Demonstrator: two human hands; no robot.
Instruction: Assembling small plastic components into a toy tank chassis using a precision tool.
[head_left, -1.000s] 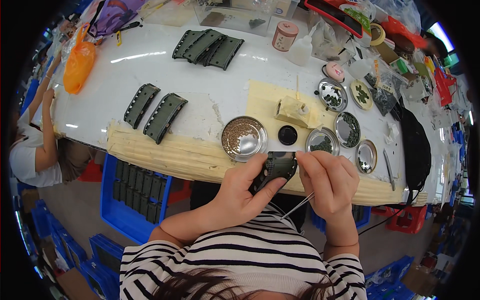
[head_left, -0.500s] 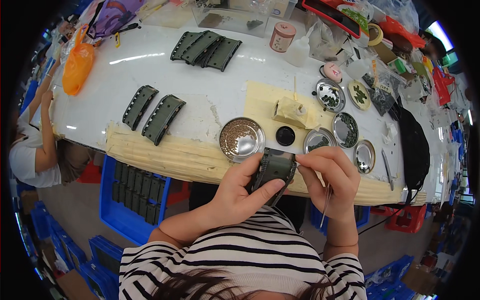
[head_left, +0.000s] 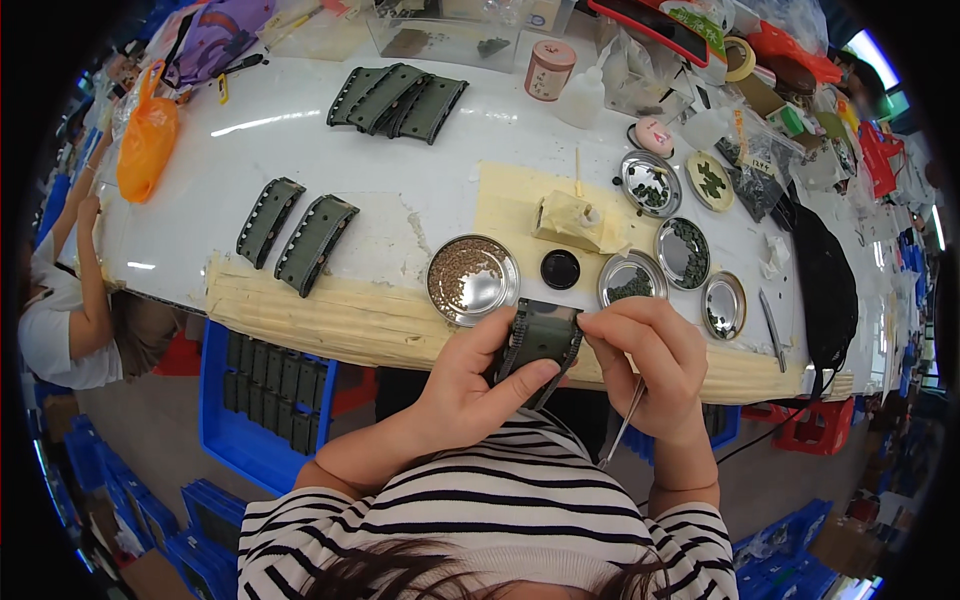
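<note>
A dark green curved plate (head_left: 543,335) with notched side edges is gripped in my left hand (head_left: 465,385), thumb across its face, above the table's front edge. My right hand (head_left: 655,365) has metal tweezers (head_left: 626,420) tucked in its palm, slanting down toward my body. Its thumb and index finger pinch together at the plate's upper right corner; whether a small piece is between them is hidden. Just beyond the plate are a round tin of small brown pieces (head_left: 440,295) and a black round cap (head_left: 560,269).
Two similar curved plates (head_left: 316,245) lie at left, and a stack of several (head_left: 400,100) farther back. Tins of small green pieces (head_left: 684,254) stand at right, near a yellow-wrapped block (head_left: 570,224). A blue crate (head_left: 212,400) with more plates sits below the table. Another person's arm (head_left: 92,270) is at far left.
The tweezers in my right hand have swung, so their end now points more to the lower left. My left hand keeps its grip on the plate. The whole view has shifted slightly.
</note>
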